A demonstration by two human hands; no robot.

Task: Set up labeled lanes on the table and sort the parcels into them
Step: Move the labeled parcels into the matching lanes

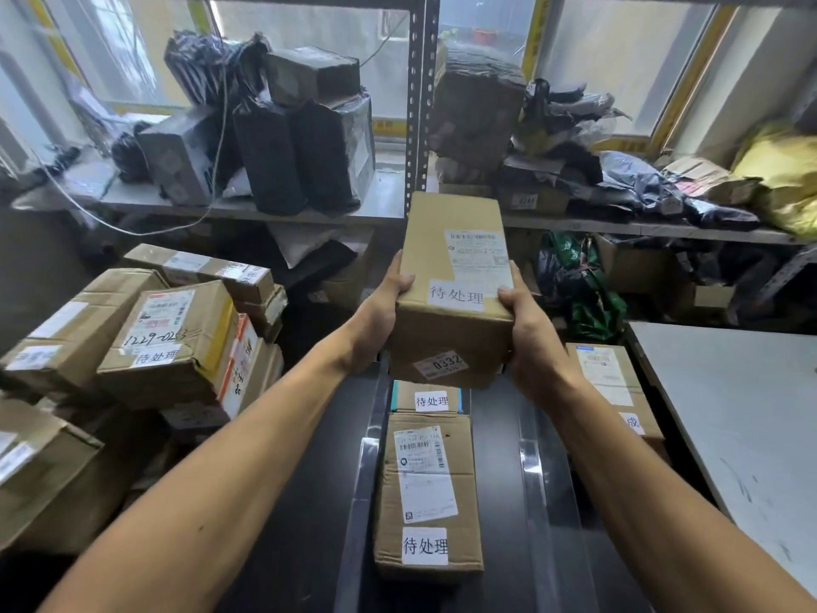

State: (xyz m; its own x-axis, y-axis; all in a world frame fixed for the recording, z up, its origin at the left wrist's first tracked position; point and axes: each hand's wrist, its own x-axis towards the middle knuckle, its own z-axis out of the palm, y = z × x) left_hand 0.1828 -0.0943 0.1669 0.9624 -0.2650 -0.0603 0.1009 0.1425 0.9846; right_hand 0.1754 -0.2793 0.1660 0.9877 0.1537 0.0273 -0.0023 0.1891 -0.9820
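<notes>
We hold a parcel (451, 276), left hand (380, 311) and right hand (530, 338) curled round its near corners; a slipping grip could drop it onto the boxes (426, 493) beneath.

Shipping label (479, 254) print on held parcel (431, 241) blurred, unreadable

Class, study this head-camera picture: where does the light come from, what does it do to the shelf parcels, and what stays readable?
Head view: daylight pours through the windows behind the shelf, leaving the black-wrapped parcels dim and hazy; the held box is sharp, its label readable; glare streaks the dark surface below.
</notes>
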